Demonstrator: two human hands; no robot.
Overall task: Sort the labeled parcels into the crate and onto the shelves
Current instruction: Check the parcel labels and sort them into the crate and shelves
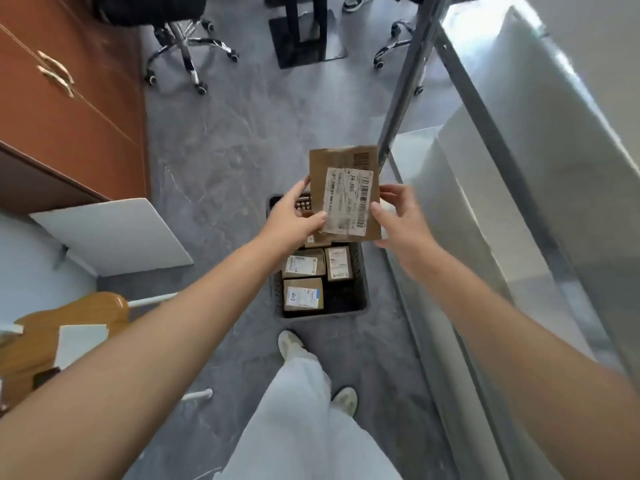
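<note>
**Item held:** flat brown cardboard parcel (341,164), upright, its white label (348,202) facing the camera with "J4-J06" legible. It is in the air above the far end of the crate and hides part of it.

**Left hand** (292,221): grips the parcel's left edge, thumb on the front at the label's edge, fingers behind.

**Right hand** (398,221): grips the lower right edge, thumb in front, fingers curled at the side.

**Crate** (362,289): black, slatted, on the floor just ahead of the person's feet. Three small labelled boxes are in plain view inside: one at near left (303,294), one behind it (304,264) and one to that one's right (338,263). The near right corner shows bare crate bottom. The far end is hidden by the hands and parcel.

**Around:**
- Right: metal shelving (401,98) with pale shelves, close beside the crate.
- Left: a reddish-brown wooden cabinet (59,126), a tilted white board (110,237) and a varnished wooden object (52,337).
- Far end: two wheeled office chairs (187,53) (398,46) and a black table base (304,39).

**Surface:** grey marbled floor (214,150). Pale trousers (311,431) and light shoes (291,344) are in view below.
</note>
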